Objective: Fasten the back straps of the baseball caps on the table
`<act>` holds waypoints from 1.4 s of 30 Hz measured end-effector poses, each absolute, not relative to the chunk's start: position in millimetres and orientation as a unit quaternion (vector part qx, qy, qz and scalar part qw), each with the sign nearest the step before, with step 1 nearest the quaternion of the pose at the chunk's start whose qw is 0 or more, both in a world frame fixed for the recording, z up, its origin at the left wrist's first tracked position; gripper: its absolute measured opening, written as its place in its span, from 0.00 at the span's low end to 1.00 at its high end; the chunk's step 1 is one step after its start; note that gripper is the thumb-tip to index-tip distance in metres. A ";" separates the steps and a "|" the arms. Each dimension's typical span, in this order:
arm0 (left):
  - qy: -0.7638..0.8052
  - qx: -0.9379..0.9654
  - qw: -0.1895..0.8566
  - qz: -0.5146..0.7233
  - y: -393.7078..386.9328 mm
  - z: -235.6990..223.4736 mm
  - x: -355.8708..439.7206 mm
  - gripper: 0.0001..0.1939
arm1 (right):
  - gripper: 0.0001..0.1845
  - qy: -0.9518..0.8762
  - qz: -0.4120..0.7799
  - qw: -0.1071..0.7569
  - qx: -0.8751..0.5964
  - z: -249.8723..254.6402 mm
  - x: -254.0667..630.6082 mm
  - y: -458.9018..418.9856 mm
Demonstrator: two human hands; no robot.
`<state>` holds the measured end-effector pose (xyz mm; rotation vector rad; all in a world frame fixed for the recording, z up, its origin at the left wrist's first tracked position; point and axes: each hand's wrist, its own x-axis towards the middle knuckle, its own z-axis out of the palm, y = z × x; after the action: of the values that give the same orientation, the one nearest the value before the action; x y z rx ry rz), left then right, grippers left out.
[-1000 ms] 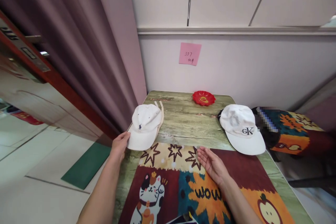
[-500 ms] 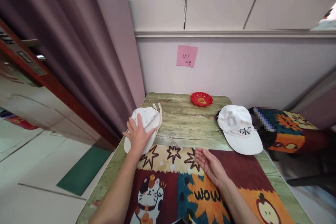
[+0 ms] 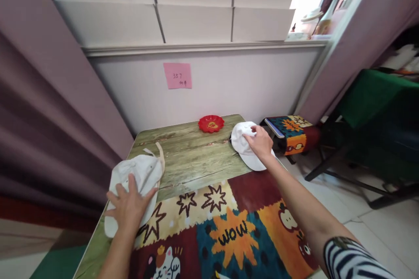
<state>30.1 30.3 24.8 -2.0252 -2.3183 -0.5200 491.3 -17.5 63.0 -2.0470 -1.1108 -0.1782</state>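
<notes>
Left hand (image 3: 128,205) is resting open on ten-o'clock cap (image 3: 141,170), needing curled fingers to grasp; right hand (image 3: 262,143) is touching one-o'clock cap (image 3: 240,138), grip unclear.

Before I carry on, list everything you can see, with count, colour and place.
caps: 2, white, table's left and right sides
dish: 1, red, table's far side
table: 1, greenish wood-grain, centre
mat: 1, multicoloured, near part of table
note: 1, pink, wall
panels: several, white, above wall
curtains: at least 2, purple, both sides
patterned cloth: 1, multicoloured, beyond table's right edge
flat phone-like item: 1, pale and blue, on that cloth
green cloth: 1, far right
bottle: 1, pale and gold, window ledge; neighbouring items unclear
striped sleeve: 1, dark and white, right arm
left hand: 1, bare, over left cap
right hand: 1, bare, at right cap
</notes>
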 end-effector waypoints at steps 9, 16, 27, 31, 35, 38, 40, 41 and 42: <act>-0.734 -0.643 -0.011 -0.217 26.3 42.7 27.8 0.49 | 0.15 -0.399 -0.066 0.327 -0.854 82.6 540.7 -10.3; -0.548 -0.721 -0.162 -0.392 7.3 90.0 109.3 0.28 | 0.18 -0.452 0.012 0.614 -0.647 136.6 538.1 -44.3; -0.266 -0.398 -0.762 -0.436 -4.1 150.6 211.5 0.23 | 0.14 -0.381 0.199 0.703 -0.567 71.6 385.4 -90.9; -0.288 -0.454 -0.720 -0.439 -4.7 164.9 199.0 0.19 | 0.16 -0.455 0.181 0.704 -0.514 59.9 375.1 -116.8; -0.302 -0.556 -0.694 -0.343 -17.9 164.1 180.9 0.14 | 0.23 -0.467 0.119 0.709 -0.515 84.0 390.1 -126.9; -0.303 -0.584 -0.686 -0.311 -29.1 161.2 174.6 0.13 | 0.13 -0.527 0.117 0.654 -0.530 114.8 392.6 -117.5; -0.304 -0.586 -0.685 -0.308 -34.6 160.3 173.5 0.13 | 0.13 -0.593 0.151 0.599 -0.516 130.7 386.0 -107.2; -0.305 -0.586 -0.685 -0.307 -36.8 160.1 173.1 0.13 | 0.14 -0.621 0.178 0.574 -0.504 135.7 381.0 -102.2; -0.307 -0.587 -0.685 -0.305 -38.5 160.0 172.4 0.13 | 0.15 -0.642 0.212 0.551 -0.490 138.7 375.6 -97.9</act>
<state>172.4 -38.5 160.0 -3.7444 -1.9561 -1.9431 375.6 -97.9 138.7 -1.1603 -1.5182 0.5018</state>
